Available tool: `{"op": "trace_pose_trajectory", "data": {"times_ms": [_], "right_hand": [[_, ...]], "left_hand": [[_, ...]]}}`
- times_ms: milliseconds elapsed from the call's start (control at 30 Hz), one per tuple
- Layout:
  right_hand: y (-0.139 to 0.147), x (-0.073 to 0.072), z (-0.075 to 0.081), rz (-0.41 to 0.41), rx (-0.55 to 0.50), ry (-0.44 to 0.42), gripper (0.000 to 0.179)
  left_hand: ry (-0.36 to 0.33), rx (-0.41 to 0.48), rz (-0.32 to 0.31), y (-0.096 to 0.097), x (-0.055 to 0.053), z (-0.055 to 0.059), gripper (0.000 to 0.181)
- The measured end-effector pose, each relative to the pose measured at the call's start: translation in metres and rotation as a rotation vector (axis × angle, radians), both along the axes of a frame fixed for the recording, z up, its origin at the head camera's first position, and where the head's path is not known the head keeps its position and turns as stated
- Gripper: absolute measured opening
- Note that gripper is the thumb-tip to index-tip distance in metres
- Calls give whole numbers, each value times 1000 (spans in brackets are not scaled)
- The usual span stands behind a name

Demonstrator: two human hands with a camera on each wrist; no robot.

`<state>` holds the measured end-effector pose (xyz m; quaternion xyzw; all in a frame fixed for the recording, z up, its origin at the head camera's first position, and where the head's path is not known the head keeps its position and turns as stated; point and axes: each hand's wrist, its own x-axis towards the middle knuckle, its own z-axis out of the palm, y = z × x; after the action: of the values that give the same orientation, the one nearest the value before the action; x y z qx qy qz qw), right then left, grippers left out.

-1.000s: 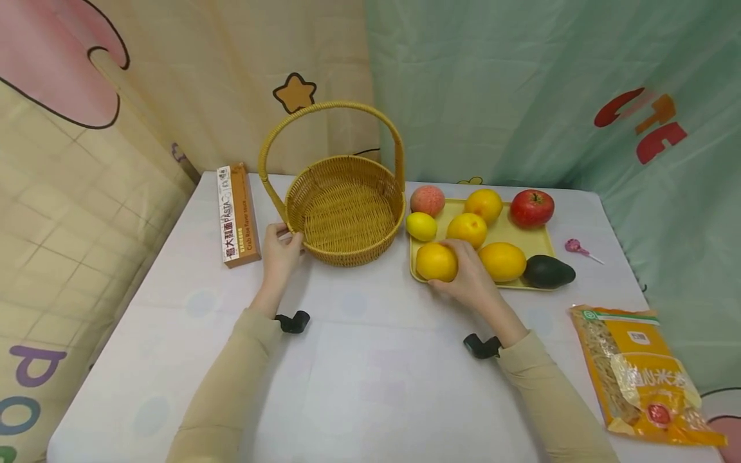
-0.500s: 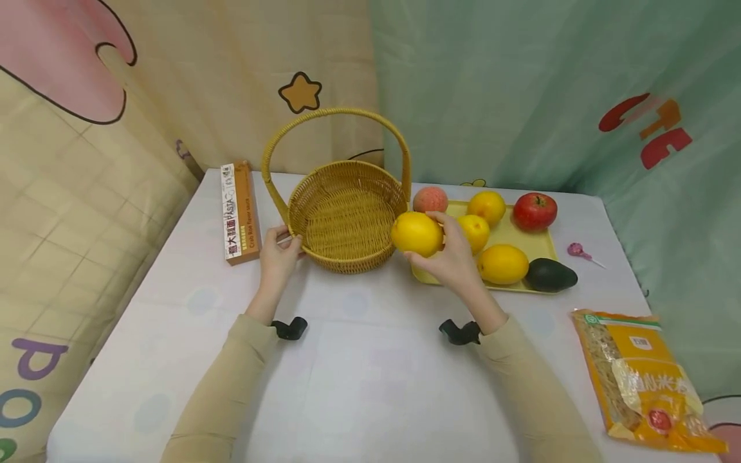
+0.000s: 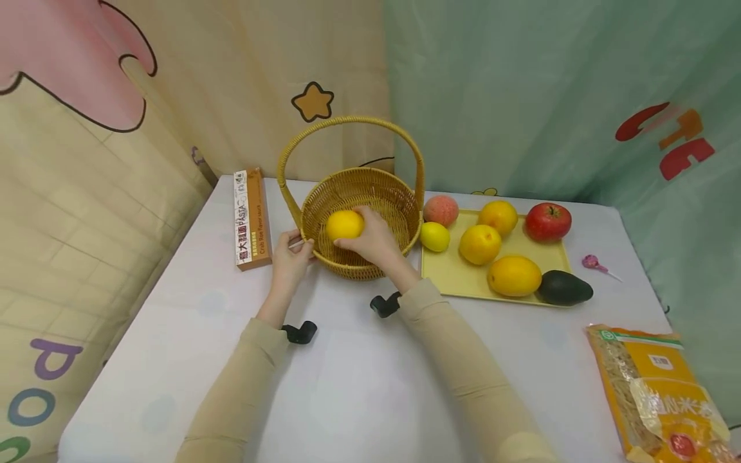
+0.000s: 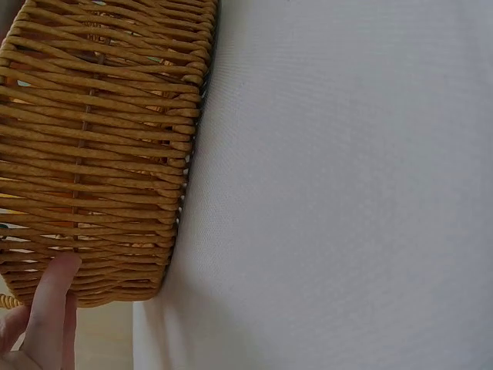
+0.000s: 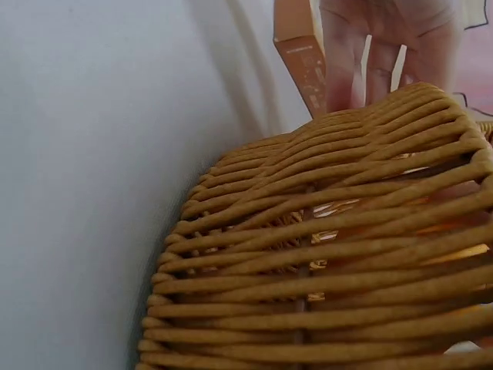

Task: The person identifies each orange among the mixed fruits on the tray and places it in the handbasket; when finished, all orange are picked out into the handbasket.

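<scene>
A woven wicker basket (image 3: 361,271) with a tall arched handle stands at the back of the table. My left hand (image 3: 291,260) grips its rim at the left side, and in the left wrist view a finger (image 4: 52,297) lies against the woven wall (image 4: 100,154). Inside the basket's opening, my right hand (image 3: 373,239) holds a yellow-orange orange (image 3: 343,226) over the basket floor, thumb on the near side. The right wrist view is mostly filled by the basket wall (image 5: 323,231), which hides the right hand and fruit.
A yellow tray (image 3: 448,273) to the right bears a lemon (image 3: 435,236), an apple (image 3: 547,222), an avocado (image 3: 564,287) and several other fruits. A pasta box (image 3: 252,218) stands left of the basket. A lollipop (image 3: 592,262) and a noodle bag (image 3: 660,392) lie far right.
My right hand has lifted the orange from the tray's front left corner and carried it left into the basket. The left hand has stayed at the basket rim.
</scene>
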<state>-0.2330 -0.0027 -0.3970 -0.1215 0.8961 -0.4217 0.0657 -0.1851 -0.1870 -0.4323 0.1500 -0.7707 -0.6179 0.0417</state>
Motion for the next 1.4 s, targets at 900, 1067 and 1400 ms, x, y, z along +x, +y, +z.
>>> {"op": "trace_pose_trajectory", "data": {"times_ms": [900, 1067, 1400], "right_hand": [[43, 20, 24, 103, 26, 11, 55], [111, 38, 34, 70, -81, 40, 46], [242, 71, 37, -129, 18, 12, 59]], "left_hand": [[-6, 23, 23, 7, 4, -5, 49], [12, 33, 25, 6, 3, -8, 49], [2, 47, 10, 5, 4, -8, 48]]}}
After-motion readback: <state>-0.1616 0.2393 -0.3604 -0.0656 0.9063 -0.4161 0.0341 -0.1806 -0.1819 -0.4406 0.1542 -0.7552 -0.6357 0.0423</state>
